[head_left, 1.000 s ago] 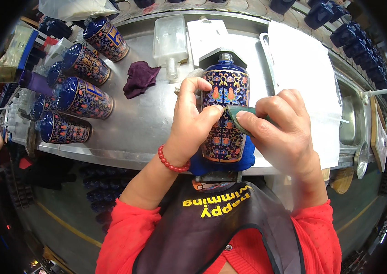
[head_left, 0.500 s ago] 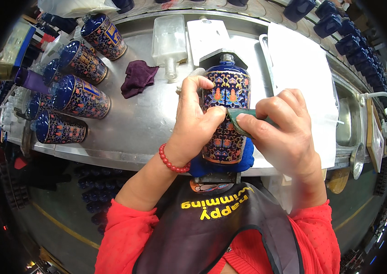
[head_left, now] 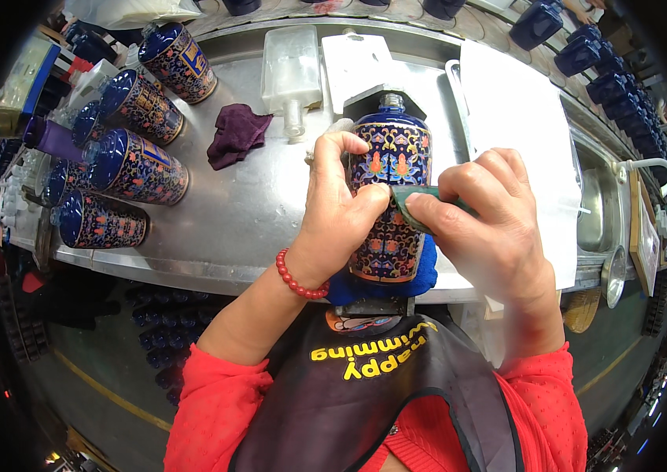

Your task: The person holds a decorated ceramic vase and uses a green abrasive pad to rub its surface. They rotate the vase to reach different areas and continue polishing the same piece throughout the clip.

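1. Apron (head_left: 459, 385): dark; bore yellow lettering.
2. Floral bottle (head_left: 390, 248): lay mid-bench (head_left: 219, 216), neck outward, over a blue cloth (head_left: 428, 275); glossy cobalt, orange-and-gold ornament, partly covered by hands.
3. Left hand (head_left: 333, 208): thumb and forefinger parted, both touching it.
4. Right hand (head_left: 483, 204): pinched a dark-green strip (head_left: 408, 193) against it.
5. Purple cloth (head_left: 237, 135): lay crumpled, left.
6. Clear flat-sided bottle (head_left: 292, 69): lay beyond.
7. Matching bottles (head_left: 145, 169): stood far left, some with gold-lettered panels.

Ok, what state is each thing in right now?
Central bottle: uncapped, neck pointing away
Left hand: gripping that bottle
Green piece: touching that bottle
Right hand: pinching the green piece
Blue cloth: bunched beneath
Purple cloth: crumpled
Clear bottle: lying, neck toward person
Left-side bottles: standing
White sheet: spread flat
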`<state>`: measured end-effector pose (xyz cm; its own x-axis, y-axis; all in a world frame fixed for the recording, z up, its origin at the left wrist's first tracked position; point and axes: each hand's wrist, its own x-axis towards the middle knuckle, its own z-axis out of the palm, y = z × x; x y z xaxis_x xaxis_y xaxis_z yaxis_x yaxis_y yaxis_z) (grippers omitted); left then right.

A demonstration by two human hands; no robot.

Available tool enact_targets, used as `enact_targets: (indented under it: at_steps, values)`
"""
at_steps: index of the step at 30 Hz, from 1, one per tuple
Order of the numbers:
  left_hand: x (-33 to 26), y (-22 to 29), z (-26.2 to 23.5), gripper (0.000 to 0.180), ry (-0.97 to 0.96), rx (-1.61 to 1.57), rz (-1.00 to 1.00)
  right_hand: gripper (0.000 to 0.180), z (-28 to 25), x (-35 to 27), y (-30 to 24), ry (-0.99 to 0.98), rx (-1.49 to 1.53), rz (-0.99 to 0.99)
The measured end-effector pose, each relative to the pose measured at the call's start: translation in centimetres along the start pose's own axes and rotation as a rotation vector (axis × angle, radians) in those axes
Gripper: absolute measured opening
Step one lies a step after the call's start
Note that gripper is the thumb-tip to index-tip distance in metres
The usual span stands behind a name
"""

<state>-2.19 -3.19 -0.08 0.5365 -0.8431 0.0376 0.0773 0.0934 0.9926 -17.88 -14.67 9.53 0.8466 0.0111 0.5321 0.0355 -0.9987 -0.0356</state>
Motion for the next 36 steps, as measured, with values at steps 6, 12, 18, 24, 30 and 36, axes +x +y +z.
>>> enact_targets:
  at_steps: [6, 12, 18, 24, 30, 36]
  values:
    - [-0.08, 0.23, 0.21, 0.047, 0.028, -0.086, -0.021, 0.022, -0.05, 0.21, 0.00, 0.011, 0.005, -0.001]
    - [-0.03, 0.24, 0.20, 0.047, 0.020, -0.123, -0.017, 0.033, 0.04, 0.46, -0.05, 0.026, 0.017, 0.012]
    - [0.07, 0.36, 0.02, 0.046, 0.001, -0.240, -0.057, 0.033, 0.09, 0.44, -0.05, 0.031, 0.017, 0.015]
    - [0.23, 0.43, -0.15, 0.043, 0.021, -0.139, -0.029, 0.036, 0.12, 0.38, -0.07, 0.040, 0.027, 0.019]
    - [0.41, 0.56, -0.12, 0.043, 0.022, -0.184, -0.031, 0.032, 0.16, 0.10, 0.00, 0.030, 0.022, 0.016]
    - [0.45, 0.73, -0.14, 0.042, 0.031, -0.074, 0.006, 0.019, 0.23, -0.07, 0.05, 0.020, 0.011, 0.009]
